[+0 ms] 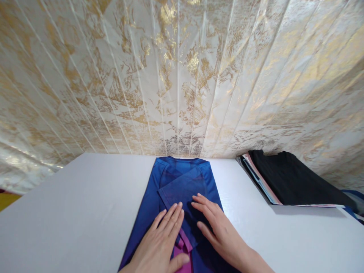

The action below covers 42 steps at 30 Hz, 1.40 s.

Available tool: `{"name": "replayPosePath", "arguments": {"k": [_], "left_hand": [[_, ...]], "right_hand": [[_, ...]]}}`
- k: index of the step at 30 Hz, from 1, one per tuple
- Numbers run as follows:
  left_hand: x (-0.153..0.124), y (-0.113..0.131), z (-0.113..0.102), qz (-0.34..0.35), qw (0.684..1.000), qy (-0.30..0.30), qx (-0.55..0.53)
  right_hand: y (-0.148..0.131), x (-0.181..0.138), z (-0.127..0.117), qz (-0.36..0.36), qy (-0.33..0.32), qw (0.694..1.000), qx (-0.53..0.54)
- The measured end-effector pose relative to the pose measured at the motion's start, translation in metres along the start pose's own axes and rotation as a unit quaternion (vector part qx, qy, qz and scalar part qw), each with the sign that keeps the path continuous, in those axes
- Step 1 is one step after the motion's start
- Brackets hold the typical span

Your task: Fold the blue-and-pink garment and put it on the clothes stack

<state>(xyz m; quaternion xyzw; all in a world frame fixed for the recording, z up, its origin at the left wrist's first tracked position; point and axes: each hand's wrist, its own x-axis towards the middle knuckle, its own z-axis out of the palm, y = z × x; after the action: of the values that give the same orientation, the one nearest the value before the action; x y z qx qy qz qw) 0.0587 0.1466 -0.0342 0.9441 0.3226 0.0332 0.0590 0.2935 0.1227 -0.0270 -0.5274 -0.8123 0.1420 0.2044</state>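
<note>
A blue shirt (182,178) lies on the white table with its collar toward the patterned backdrop. One sleeve is folded across its middle, and a magenta part (184,250) shows between my hands. My left hand (163,240) rests flat on the left side of the shirt, fingers stretched out and thumb apart. Over the right side is my right hand (217,231), its fingers spread and slightly bent above the folded sleeve. Neither hand grips anything. The lower end of the shirt runs out of view.
To the right, a stack of folded clothes with a black garment (295,178) on top lies near the edge of the white table (85,212). A white and gold patterned covering (176,76) rises behind the table. Something yellow (8,199) shows at the far left.
</note>
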Motion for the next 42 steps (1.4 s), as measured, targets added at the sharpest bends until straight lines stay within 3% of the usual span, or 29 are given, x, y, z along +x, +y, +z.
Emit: {"name": "replayPosePath", "arguments": {"k": [4, 10, 15, 18, 22, 27, 34, 38, 42], "left_hand": [[-0.008, -0.005, 0.003, -0.027, 0.999, -0.031, -0.017], [-0.009, -0.003, 0.007, -0.014, 0.999, -0.039, -0.015], [-0.011, -0.003, 0.012, 0.043, 0.998, -0.003, 0.047], [-0.009, -0.002, 0.017, 0.062, 0.991, 0.048, 0.108], [0.006, 0.008, 0.023, 0.128, 0.972, 0.114, 0.162], [0.026, 0.023, 0.034, 0.18, 0.967, 0.119, 0.136], [0.026, 0.025, 0.039, 0.166, 0.985, 0.048, 0.026], [0.035, 0.013, 0.01, 0.108, 0.993, -0.015, -0.054], [0.058, -0.018, -0.021, -0.027, 0.996, -0.028, -0.075]], "right_hand": [[-0.011, 0.002, 0.014, -0.011, -0.064, 0.996, -0.056], [-0.007, 0.008, 0.03, 0.006, -0.067, 0.99, -0.127], [-0.005, 0.005, 0.032, 0.009, -0.066, 0.989, -0.131], [0.003, 0.01, 0.025, 0.016, -0.055, 0.992, -0.112], [0.023, 0.035, 0.005, 0.046, 0.007, 0.994, -0.101], [0.048, 0.078, 0.005, 0.098, -0.002, 0.988, -0.117], [0.059, 0.099, 0.025, 0.143, 0.013, 0.976, -0.167], [0.063, 0.099, 0.022, 0.148, 0.025, 0.976, -0.156], [0.074, 0.101, 0.02, 0.137, 0.043, 0.979, -0.148]]}}
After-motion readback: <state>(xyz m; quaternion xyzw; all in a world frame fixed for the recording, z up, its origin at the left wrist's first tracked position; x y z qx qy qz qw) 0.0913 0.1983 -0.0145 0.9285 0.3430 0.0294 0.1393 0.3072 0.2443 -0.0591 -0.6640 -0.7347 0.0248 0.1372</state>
